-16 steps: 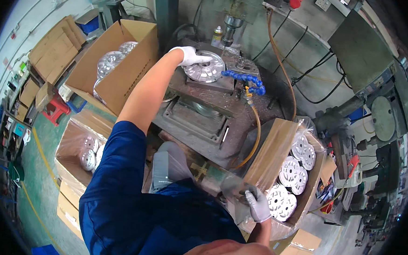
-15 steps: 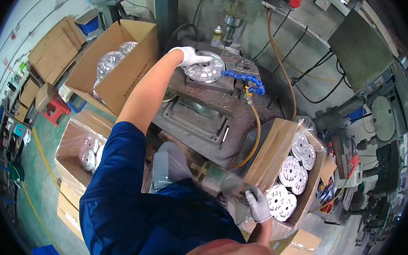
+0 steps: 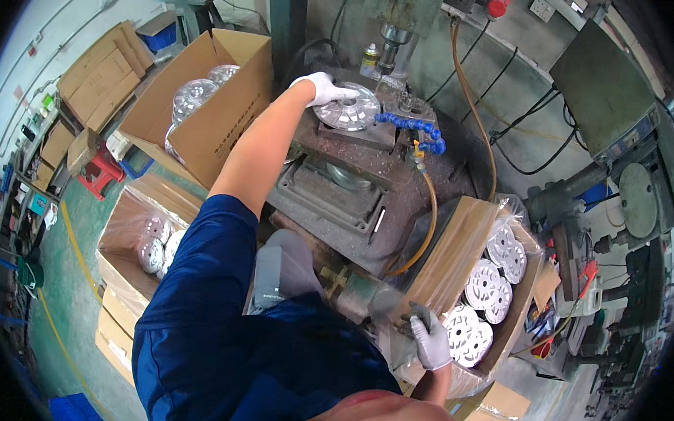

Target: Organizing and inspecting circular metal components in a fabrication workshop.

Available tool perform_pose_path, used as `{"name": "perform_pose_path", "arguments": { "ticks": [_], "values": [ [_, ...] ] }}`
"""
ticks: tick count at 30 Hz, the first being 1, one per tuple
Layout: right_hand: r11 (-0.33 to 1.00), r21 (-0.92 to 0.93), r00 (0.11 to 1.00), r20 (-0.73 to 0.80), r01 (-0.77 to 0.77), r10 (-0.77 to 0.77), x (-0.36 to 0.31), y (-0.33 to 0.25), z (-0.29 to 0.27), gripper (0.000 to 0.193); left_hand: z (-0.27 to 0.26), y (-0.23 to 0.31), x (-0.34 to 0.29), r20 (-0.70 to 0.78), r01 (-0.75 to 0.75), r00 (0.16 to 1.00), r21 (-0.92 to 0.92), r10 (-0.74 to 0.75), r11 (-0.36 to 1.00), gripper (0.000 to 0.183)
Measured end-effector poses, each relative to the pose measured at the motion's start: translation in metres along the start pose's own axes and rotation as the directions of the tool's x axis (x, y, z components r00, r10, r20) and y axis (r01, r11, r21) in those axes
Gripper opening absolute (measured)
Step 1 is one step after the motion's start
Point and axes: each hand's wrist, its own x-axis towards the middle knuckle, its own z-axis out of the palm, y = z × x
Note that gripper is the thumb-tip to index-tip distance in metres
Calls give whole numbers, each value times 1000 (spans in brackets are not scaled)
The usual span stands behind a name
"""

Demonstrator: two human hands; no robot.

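Observation:
My left hand, in a white glove, reaches forward to a shiny round metal disc with a central hub. Its fingers press on the disc's top near the hub, with the hand over its left rim. Under the disc is a block-like metal fixture on the machine table. A blue jointed coolant hose ends at the disc's right edge. At lower right my right hand, gloved with dark fingertips, is closed beside a plastic-lined carton. What its curled fingers hold, if anything, cannot be made out.
A machine spindle stands behind the fixture, near a spray can. Cartons of metal discs are at left and lower left; the right carton holds several discs. A brown hose crosses the table's right side.
The whole view has shifted slightly to the right. The disc under my left hand looks a little flatter on the fixture. My right hand stays beside the right carton.

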Motion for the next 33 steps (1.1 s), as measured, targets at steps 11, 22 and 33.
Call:
{"name": "perform_pose_path", "arguments": {
  "ticks": [11,22,33],
  "values": [
    [999,39,999,38,-27,26,4,-6,2,39,10,-12,16,-43,-21,999,-55,19,998,107],
    [994,-99,998,19,54,-52,-3,-30,6,40,4,-4,0,-59,-38,998,-13,37,999,104],
    [997,-65,999,32,30,-28,0,-2,4,41,8,-14,11,-43,-61,997,-74,58,995,95]
  ]
}}
